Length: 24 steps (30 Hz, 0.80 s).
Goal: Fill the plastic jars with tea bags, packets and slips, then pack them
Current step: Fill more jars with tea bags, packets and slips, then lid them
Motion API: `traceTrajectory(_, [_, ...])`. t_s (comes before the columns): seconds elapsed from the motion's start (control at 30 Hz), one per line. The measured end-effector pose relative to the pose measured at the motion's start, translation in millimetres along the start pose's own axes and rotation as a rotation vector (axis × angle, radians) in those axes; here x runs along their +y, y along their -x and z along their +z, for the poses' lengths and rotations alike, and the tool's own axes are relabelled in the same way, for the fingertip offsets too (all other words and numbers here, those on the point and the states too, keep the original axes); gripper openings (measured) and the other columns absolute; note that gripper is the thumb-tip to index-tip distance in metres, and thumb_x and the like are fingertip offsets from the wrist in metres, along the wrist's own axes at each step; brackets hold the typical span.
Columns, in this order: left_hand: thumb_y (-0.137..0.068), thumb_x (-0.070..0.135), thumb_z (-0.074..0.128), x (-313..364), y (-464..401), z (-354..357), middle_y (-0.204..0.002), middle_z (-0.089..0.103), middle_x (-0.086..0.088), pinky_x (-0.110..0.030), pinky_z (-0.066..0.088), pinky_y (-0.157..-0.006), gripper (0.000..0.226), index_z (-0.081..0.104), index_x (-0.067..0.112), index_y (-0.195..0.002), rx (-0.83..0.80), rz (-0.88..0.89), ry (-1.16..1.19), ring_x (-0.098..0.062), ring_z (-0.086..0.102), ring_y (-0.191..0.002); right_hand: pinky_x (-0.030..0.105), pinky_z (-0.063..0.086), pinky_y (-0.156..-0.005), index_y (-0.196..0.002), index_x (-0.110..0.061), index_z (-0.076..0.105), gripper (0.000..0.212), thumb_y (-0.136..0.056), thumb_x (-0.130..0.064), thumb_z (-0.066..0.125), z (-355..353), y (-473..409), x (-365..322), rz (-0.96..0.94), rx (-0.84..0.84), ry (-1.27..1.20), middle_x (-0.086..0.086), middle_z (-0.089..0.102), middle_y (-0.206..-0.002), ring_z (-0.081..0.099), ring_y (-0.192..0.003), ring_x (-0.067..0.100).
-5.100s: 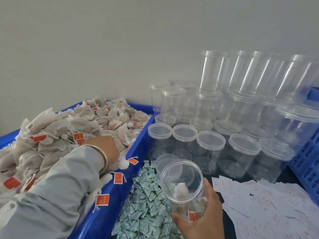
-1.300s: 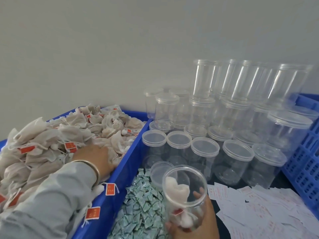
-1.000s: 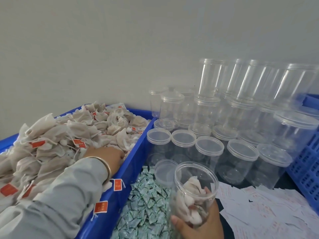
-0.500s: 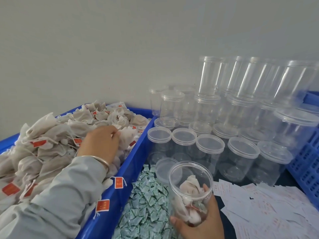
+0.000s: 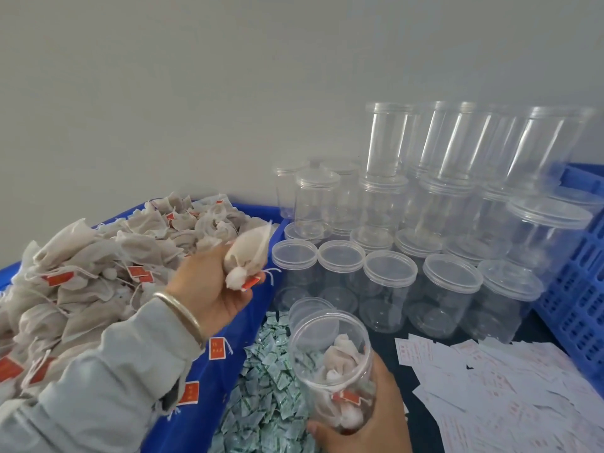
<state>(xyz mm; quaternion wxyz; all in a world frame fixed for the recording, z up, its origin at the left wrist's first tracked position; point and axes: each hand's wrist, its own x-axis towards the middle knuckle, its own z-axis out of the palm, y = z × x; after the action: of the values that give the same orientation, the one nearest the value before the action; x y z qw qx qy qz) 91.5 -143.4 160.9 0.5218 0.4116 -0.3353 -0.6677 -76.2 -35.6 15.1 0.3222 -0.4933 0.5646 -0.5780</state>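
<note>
My left hand holds a cloth tea bag with a red tag, lifted above the right edge of the blue bin. The bin is heaped with tea bags. My right hand grips an open clear plastic jar, tilted toward me, with several tea bags inside. A pile of small green packets lies under and left of the jar. White paper slips are spread at the right.
Several lidded empty jars stand in rows behind, stacked higher toward the wall. A loose lid lies just behind the held jar. A blue slotted crate stands at the right edge.
My left hand has come up out of the tea bag heap with one bag and moved right, toward the jar. The jar in my right hand has gained tea bags since the earliest frame.
</note>
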Motion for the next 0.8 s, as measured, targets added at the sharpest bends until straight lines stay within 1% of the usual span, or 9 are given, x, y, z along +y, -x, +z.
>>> traceTrajectory(0.07, [-0.092, 0.038, 0.049, -4.8, 6.6, 5.4, -0.066, 0.064, -0.008, -0.016, 0.042, -0.029, 0.034, 0.061, 0.006, -0.098, -0.164, -0.169, 0.118, -0.013, 0.060, -0.043, 0.046, 0.038, -0.107, -0.137, -0.015, 0.045, 0.108, -0.040, -0.008, 0.092, 1.8, -0.4, -2.4, -0.017, -0.042, 0.036, 0.003, 0.056, -0.131, 0.050, -0.125, 0.021])
traceTrajectory(0.17, [-0.073, 0.030, 0.063, -11.7, 7.6, 10.4, -0.081, 0.069, -0.012, -0.020, 0.049, -0.038, 0.038, 0.062, 0.004, -0.100, -0.279, -0.108, -0.002, -0.017, 0.066, -0.058, 0.041, 0.039, -0.107, -0.139, -0.017, 0.042, 0.100, -0.049, -0.019, 0.086, 5.3, -1.0, -8.7, -0.022, -0.018, 0.048, -0.001, 0.057, -0.129, 0.052, -0.124, 0.017])
traceTrajectory(0.2, [-0.072, 0.020, 0.064, -15.3, 8.1, 10.7, -0.084, 0.071, -0.010, -0.023, 0.052, -0.043, 0.035, 0.061, 0.008, -0.105, -0.300, -0.033, -0.120, -0.018, 0.068, -0.062, 0.040, 0.040, -0.106, -0.139, -0.017, 0.042, 0.098, -0.052, -0.017, 0.086, 6.4, -0.5, -9.9, -0.031, -0.017, 0.073, -0.001, 0.057, -0.129, 0.052, -0.123, 0.016])
traceTrajectory(0.27, [-0.080, 0.010, 0.066, -22.5, 10.6, 9.0, -0.082, 0.072, 0.001, -0.026, 0.056, -0.054, 0.028, 0.061, 0.023, -0.105, -0.300, 0.225, -0.640, -0.015, 0.068, -0.065, 0.038, 0.042, -0.103, -0.139, -0.017, 0.043, 0.094, -0.055, -0.016, 0.086, 6.0, 0.6, -11.0, -0.055, -0.014, 0.136, -0.003, 0.058, -0.129, 0.053, -0.122, 0.015])
traceTrajectory(0.33, [-0.085, 0.016, 0.066, -31.1, 11.1, 5.1, -0.077, 0.069, 0.013, -0.019, 0.054, -0.058, 0.027, 0.061, 0.040, -0.094, -0.342, 0.473, -1.091, -0.005, 0.064, -0.059, 0.034, 0.044, -0.100, -0.138, -0.020, 0.044, 0.095, -0.053, -0.026, 0.086, 3.8, 0.7, -13.4, -0.049, -0.014, 0.164, -0.003, 0.058, -0.127, 0.054, -0.119, 0.015])
traceTrajectory(0.4, [-0.084, 0.021, 0.068, -39.4, 13.9, 5.0, -0.077, 0.065, 0.018, -0.010, 0.048, -0.065, 0.028, 0.060, 0.046, -0.091, -0.469, 0.596, -1.243, 0.004, 0.061, -0.068, 0.027, 0.045, -0.095, -0.137, -0.026, 0.046, 0.091, -0.054, -0.039, 0.082, 3.2, -0.4, -15.4, -0.061, -0.037, 0.222, -0.005, 0.059, -0.124, 0.055, -0.116, 0.012])
traceTrajectory(0.57, [-0.076, 0.025, 0.074, -52.1, 17.3, 12.7, -0.095, 0.051, 0.034, 0.000, 0.033, -0.085, 0.035, 0.062, 0.037, -0.106, -0.617, 0.719, -1.324, 0.016, 0.048, -0.099, 0.026, 0.044, -0.095, -0.135, -0.024, 0.048, 0.082, -0.061, -0.038, 0.080, 6.5, -1.2, -14.3, -0.065, 0.047, 0.324, -0.007, 0.060, -0.121, 0.055, -0.113, 0.010])
traceTrajectory(0.67, [-0.076, 0.022, 0.075, -52.3, 18.3, 11.3, -0.102, 0.053, 0.029, -0.007, 0.045, -0.076, 0.039, 0.058, 0.042, -0.104, -0.606, 0.637, -1.236, 0.010, 0.055, -0.096, 0.033, 0.042, -0.101, -0.134, -0.017, 0.050, 0.084, -0.059, -0.029, 0.085, 9.8, -6.4, -7.2, 0.015, 0.081, 0.255, -0.004, 0.059, -0.123, 0.055, -0.115, 0.013])
traceTrajectory(0.8, [-0.079, 0.009, 0.072, -46.8, 19.3, 11.3, -0.089, 0.065, 0.020, -0.010, 0.050, -0.064, 0.037, 0.060, 0.042, -0.090, -0.492, 0.625, -1.127, 0.004, 0.063, -0.080, 0.052, 0.043, -0.095, -0.123, -0.010, 0.061, 0.099, -0.032, 0.015, 0.090, 17.2, -6.4, -0.5, 0.057, 0.229, 0.090, 0.004, 0.065, -0.116, 0.060, -0.109, 0.026])
